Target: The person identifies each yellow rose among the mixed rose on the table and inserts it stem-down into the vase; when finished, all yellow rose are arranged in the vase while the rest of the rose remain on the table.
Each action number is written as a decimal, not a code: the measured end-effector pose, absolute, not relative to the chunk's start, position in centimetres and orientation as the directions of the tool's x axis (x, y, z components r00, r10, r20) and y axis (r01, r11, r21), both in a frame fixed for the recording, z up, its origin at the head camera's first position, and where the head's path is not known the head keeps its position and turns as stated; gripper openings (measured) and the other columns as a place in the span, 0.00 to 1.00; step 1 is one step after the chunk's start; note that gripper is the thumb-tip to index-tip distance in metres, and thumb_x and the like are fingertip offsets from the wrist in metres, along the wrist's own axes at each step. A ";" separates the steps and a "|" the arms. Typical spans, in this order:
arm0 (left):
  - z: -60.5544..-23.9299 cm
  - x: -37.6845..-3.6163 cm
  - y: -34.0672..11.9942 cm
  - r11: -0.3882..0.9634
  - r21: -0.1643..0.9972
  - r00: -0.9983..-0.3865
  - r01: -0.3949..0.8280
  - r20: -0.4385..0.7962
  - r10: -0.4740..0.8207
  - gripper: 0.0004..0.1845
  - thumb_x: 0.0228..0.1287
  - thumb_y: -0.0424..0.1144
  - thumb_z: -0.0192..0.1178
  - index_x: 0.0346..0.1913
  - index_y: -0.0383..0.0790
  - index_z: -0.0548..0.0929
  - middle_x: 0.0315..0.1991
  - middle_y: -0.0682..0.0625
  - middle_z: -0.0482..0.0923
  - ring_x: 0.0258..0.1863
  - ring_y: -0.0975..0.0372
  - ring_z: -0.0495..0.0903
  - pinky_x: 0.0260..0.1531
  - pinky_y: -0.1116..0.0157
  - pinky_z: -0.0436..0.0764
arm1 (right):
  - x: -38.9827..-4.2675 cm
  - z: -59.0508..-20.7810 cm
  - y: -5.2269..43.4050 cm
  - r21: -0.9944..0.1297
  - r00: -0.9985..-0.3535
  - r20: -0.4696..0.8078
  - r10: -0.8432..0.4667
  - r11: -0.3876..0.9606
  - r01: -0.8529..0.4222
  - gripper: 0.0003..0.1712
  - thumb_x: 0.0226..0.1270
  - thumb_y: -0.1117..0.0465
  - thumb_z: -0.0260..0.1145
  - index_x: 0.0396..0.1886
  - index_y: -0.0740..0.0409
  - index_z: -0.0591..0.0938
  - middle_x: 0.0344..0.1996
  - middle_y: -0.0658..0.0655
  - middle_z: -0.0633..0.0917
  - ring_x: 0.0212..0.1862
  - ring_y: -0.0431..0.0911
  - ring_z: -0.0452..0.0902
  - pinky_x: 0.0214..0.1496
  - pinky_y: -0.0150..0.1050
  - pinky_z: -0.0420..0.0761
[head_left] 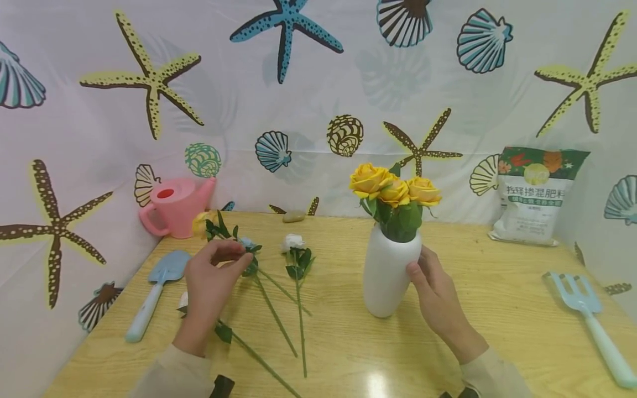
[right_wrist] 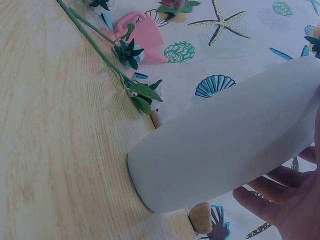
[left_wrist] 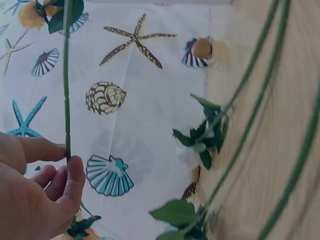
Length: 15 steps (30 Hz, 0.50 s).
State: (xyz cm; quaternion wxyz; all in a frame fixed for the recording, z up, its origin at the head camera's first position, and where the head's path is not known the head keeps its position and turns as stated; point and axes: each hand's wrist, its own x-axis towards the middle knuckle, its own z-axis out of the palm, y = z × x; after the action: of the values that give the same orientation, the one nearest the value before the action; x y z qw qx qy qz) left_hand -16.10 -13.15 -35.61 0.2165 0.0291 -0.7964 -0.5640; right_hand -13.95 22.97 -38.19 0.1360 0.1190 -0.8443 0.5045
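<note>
- Left hand (head_left: 211, 284): raised just above the pale wooden counter (head_left: 497, 309) at its left side, thumb and fingers pinching the thin green stem of a pale blue artificial rose (head_left: 247, 243). The left wrist view shows that stem (left_wrist: 66, 90) running between the thumb (left_wrist: 75, 177) and the forefinger.
- Right hand (head_left: 435, 293): fingers curled round the right flank of the smooth white ceramic vase (head_left: 388, 273), thumb on the front; the right wrist view shows the fingertips (right_wrist: 260, 200) against the vase wall (right_wrist: 225, 145).
- White vase: upright on the counter near its middle, right of the loose stems. It carries three yellow artificial roses (head_left: 393, 190) with green leaves at the neck.
- Loose flowers: a white artificial rose on a long green stem (head_left: 293, 243) lies flat on the counter between the left hand and the vase; further green stems (head_left: 276, 318) lie crossed beside it, running towards the near edge.
- Pink plastic watering can (head_left: 174, 207): stands at the far left corner of the counter, against the backdrop.
- Light blue plastic trowel (head_left: 154, 293): lies at the left edge, just left of the left hand.
- Light blue plastic garden fork (head_left: 589, 315): lies at the right edge, well apart from the vase.
- White printed bag with a green top (head_left: 534, 196): leans against the backdrop at the far right.
- Small beige pebble (head_left: 293, 216): at the back edge of the counter.
- Backdrop: white cloth printed with starfish and shells (head_left: 318, 83).
</note>
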 end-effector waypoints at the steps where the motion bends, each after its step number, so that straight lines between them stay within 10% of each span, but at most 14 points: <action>1: -35.4 -16.1 -12.8 0.334 0.919 -0.903 0.209 0.312 -0.295 0.09 0.59 0.30 0.72 0.42 0.34 0.86 0.39 0.46 0.86 0.35 0.74 0.81 0.37 0.78 0.82 | -14.0 -38.2 23.0 -0.820 -0.934 0.351 -0.064 0.462 -0.340 0.26 0.84 0.57 0.46 0.74 0.64 0.61 0.71 0.72 0.70 0.70 0.70 0.67 0.64 0.67 0.73; 15: -32.9 -16.4 -6.7 0.085 0.951 -0.922 0.299 0.310 -0.231 0.14 0.55 0.16 0.67 0.44 0.25 0.78 0.39 0.45 0.80 0.37 0.67 0.83 0.41 0.74 0.84 | -14.0 -38.2 23.0 -0.819 -0.934 0.353 -0.057 0.465 -0.338 0.27 0.84 0.57 0.47 0.74 0.64 0.62 0.70 0.72 0.71 0.70 0.70 0.68 0.65 0.67 0.72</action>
State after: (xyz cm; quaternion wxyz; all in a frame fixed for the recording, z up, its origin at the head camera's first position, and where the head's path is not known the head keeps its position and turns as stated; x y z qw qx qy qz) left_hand -16.42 -6.71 -32.93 0.1960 -0.0237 -0.7099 -0.6761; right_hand -14.01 23.02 -38.20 0.1391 0.1169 -0.8444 0.5040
